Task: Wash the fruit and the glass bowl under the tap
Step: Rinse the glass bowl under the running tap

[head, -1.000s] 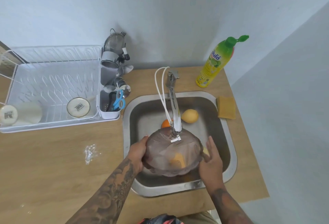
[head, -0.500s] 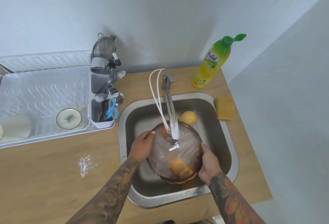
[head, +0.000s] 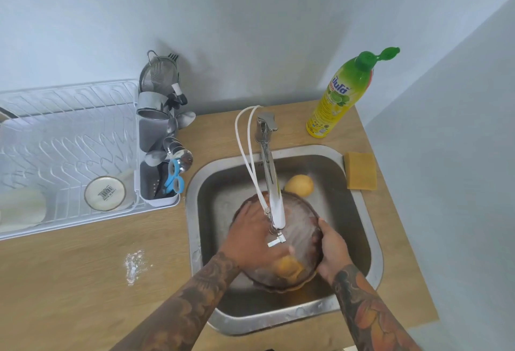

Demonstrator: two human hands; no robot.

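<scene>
A brownish glass bowl [head: 302,225] is tilted in the steel sink [head: 373,244], right under the spout of the tap [head: 271,183]. My right hand [head: 333,250] grips the bowl's right rim. My left hand [head: 255,239] lies inside the bowl with fingers spread flat against the glass. An orange fruit [head: 288,267] shows through the bowl's lower part. A yellow fruit [head: 299,185] lies on the sink floor behind the bowl. Whether water runs is hard to tell.
A green-and-yellow dish soap bottle [head: 338,97] and a yellow sponge [head: 361,170] stand right of the tap. A white dish rack [head: 67,138] with a cup [head: 105,193] and a cutlery holder [head: 158,183] fills the left counter. White powder [head: 133,264] marks the wood.
My left hand moved from the bowl's left rim into the bowl, palm on the glass. The bowl tipped further upright under the spout. My right hand stayed on the right rim.
</scene>
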